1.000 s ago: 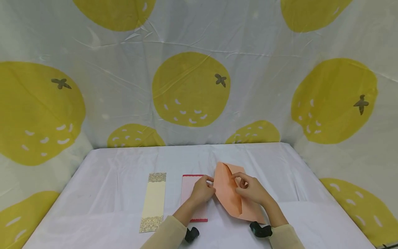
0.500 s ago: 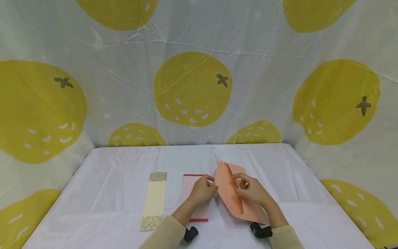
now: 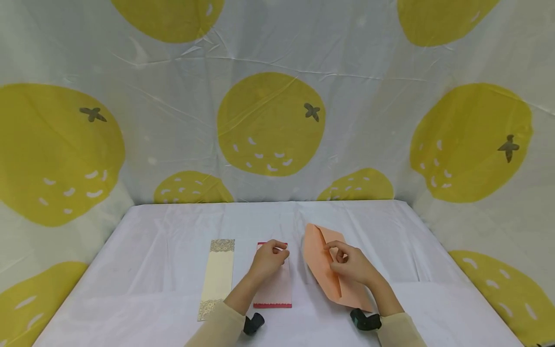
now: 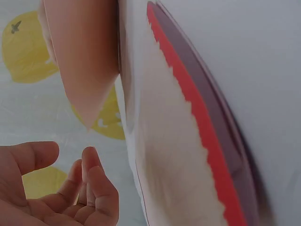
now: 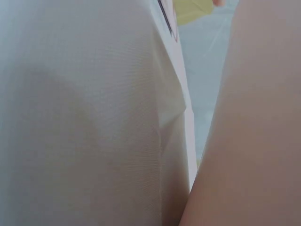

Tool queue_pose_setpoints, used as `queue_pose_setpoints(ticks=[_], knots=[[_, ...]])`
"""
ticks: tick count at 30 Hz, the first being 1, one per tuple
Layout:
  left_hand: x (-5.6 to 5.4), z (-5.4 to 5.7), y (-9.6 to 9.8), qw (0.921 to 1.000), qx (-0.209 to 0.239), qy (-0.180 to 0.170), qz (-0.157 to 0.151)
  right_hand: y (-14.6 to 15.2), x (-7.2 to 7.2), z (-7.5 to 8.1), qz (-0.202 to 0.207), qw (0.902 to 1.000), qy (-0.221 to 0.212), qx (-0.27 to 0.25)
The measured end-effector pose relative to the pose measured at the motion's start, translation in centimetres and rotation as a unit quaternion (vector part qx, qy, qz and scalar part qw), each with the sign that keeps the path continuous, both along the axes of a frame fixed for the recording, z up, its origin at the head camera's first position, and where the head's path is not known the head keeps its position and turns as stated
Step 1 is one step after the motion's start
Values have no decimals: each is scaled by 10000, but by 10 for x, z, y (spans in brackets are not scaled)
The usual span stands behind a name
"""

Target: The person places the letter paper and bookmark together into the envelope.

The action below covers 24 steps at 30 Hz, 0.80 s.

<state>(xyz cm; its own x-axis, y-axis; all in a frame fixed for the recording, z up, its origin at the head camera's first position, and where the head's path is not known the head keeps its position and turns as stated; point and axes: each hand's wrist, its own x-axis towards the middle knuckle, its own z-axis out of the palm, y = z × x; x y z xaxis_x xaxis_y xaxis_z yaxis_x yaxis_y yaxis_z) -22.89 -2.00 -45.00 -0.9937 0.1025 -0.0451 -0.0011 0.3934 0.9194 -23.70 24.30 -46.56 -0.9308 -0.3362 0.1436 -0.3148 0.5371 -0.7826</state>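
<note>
The person's bare left hand (image 3: 266, 260) hangs palm inward, fingers (image 4: 103, 195) loosely bent — the left wrist view shows one digit standing apart from the rest, with a gap between. The bare right hand (image 3: 353, 262) is in a pinch, the upper finger arched and the thumb below it. Both bare forearms (image 3: 387, 299) slant forward and inward from long cream cloth sleeves (image 3: 218, 327) — the hands well apart.
</note>
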Motion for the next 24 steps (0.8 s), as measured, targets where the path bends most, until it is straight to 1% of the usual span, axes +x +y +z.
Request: queue_pose_setpoints(ticks=[5,8,12,14,20,24], knots=[[3,1,-19,9998,-18,-166,117,0,0,0,10,10000,-55,-12],[4,-1,-28,9994,-45,-284,208,1,0,0,15,9999,-123,-24],[2,-4,-39,9989,-144,-345,289,1,1,1,31,9999,-163,-46],[2,-6,-44,9987,-205,-310,337,1,1,2,23,9998,-169,-50],[1,-8,-57,9956,-660,-192,633,1,1,1,10,9998,-180,-43],[0,-9,-62,9936,-853,-246,703,0,1,1,-13,9999,-152,-37]])
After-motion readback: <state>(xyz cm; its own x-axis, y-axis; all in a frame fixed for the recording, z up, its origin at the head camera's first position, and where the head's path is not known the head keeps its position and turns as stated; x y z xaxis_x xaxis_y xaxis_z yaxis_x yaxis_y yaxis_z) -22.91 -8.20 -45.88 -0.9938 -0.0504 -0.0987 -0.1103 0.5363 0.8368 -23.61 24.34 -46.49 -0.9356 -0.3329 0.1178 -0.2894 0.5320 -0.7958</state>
